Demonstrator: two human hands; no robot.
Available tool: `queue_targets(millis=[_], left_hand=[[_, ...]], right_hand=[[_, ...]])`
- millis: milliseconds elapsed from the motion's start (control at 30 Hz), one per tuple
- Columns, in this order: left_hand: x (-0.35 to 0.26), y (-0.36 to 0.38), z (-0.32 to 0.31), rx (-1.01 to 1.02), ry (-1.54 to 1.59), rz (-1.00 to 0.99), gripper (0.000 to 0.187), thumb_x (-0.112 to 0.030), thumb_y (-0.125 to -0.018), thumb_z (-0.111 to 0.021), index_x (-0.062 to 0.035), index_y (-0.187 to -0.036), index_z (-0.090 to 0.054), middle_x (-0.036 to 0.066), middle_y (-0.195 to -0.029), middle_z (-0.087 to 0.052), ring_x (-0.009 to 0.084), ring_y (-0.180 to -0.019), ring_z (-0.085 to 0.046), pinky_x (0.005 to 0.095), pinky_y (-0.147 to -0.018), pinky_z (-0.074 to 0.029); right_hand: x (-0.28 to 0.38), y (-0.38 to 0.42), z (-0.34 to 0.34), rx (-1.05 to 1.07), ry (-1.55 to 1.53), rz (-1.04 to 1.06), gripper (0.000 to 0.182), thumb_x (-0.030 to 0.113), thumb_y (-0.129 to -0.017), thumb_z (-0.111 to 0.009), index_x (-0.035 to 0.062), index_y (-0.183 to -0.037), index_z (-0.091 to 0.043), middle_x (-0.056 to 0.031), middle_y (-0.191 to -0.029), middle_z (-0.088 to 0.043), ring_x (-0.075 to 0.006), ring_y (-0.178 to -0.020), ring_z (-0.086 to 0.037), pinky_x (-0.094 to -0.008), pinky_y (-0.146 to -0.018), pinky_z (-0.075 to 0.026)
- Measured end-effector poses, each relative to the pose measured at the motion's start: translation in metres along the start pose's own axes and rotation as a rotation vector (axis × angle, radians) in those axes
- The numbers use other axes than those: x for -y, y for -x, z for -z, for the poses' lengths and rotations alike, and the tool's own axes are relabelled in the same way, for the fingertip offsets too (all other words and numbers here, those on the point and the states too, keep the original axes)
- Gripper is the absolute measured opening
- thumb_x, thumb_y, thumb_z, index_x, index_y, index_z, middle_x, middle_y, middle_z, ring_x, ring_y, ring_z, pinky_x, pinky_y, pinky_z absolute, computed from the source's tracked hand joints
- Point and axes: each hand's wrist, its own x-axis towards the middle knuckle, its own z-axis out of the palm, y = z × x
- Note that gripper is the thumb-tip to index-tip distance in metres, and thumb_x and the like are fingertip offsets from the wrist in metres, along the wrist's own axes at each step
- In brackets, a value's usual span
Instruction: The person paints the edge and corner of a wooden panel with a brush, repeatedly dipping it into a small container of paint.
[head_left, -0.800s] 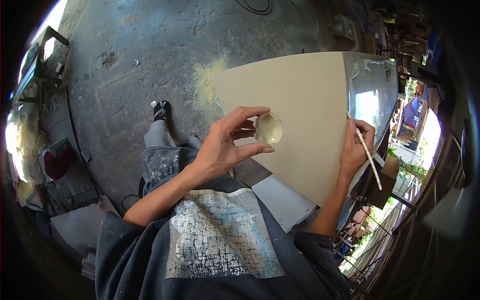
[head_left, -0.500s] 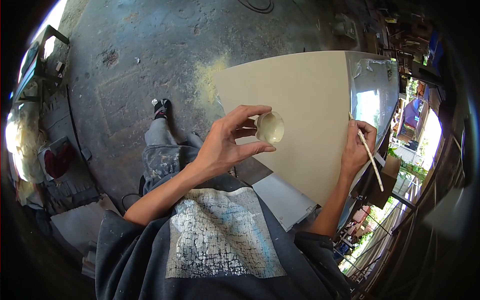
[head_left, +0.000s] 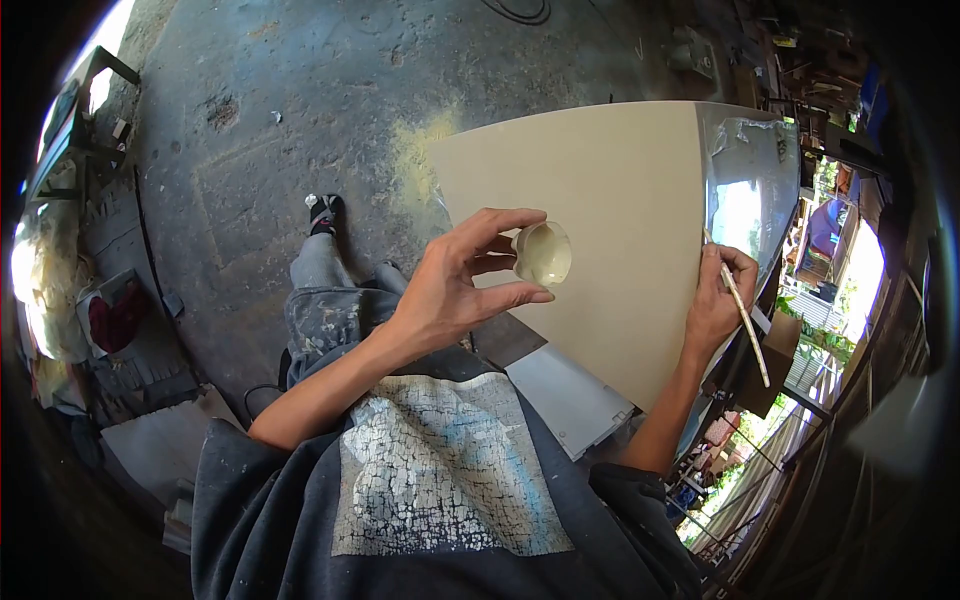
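My left hand (head_left: 455, 285) holds a small white cup (head_left: 541, 253) of cream paint between thumb and fingers, above the cream-painted panel (head_left: 610, 190). My right hand (head_left: 718, 300) grips a thin paintbrush (head_left: 742, 315) at the panel's right side, its tip near the line where the cream surface meets the glossy reflective strip (head_left: 745, 190). The brush handle points down and to the right.
Stained concrete floor (head_left: 300, 100) lies on the left, with my foot (head_left: 320, 215) and paint-spattered trouser leg on it. A grey flat sheet (head_left: 565, 400) lies under the panel's near corner. Clutter and a metal frame (head_left: 70, 120) stand far left; workshop items crowd the right edge.
My right hand and the brush have shifted slightly to the right along the panel's edge. The left hand with the cup has barely moved.
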Motion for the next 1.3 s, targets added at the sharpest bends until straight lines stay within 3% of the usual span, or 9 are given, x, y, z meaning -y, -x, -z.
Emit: queue_targets(millis=[867,1067,1300], left_hand=[[0.000,0.001,-0.001,0.000,0.006,0.011,0.063,-0.014,-0.076,-0.086,-0.0094,-0.133,-0.060,0.006,-0.125,-0.062,0.0176,-0.107,-0.064,0.0341,-0.100,-0.055],[0.000,0.001,0.002,0.036,-0.018,0.040,0.071,-0.018,-0.073,-0.087,-0.0096,-0.137,-0.057,0.008,-0.130,-0.060,0.0218,-0.115,-0.064,0.0391,-0.104,-0.054],[-0.001,0.000,-0.001,0.013,-0.009,0.012,0.063,-0.014,-0.077,-0.085,-0.0086,-0.133,-0.059,0.007,-0.126,-0.062,0.0198,-0.111,-0.065,0.0354,-0.101,-0.055]], right_hand=[[0.005,0.000,-0.003,0.003,0.040,-0.014,0.018,0.011,-0.095,-0.069,-0.0035,-0.101,-0.061,-0.0062,-0.089,-0.062,-0.0097,-0.075,-0.059,-0.0263,-0.066,-0.053],[0.000,0.002,-0.001,0.002,0.013,-0.016,0.017,0.010,-0.095,-0.069,-0.0036,-0.101,-0.061,-0.0059,-0.088,-0.061,-0.0098,-0.074,-0.058,-0.0257,-0.065,-0.052],[0.005,0.002,0.000,-0.011,0.033,0.020,0.016,0.010,-0.094,-0.069,-0.0033,-0.099,-0.061,-0.0062,-0.087,-0.062,-0.0099,-0.072,-0.058,-0.0257,-0.063,-0.051]])
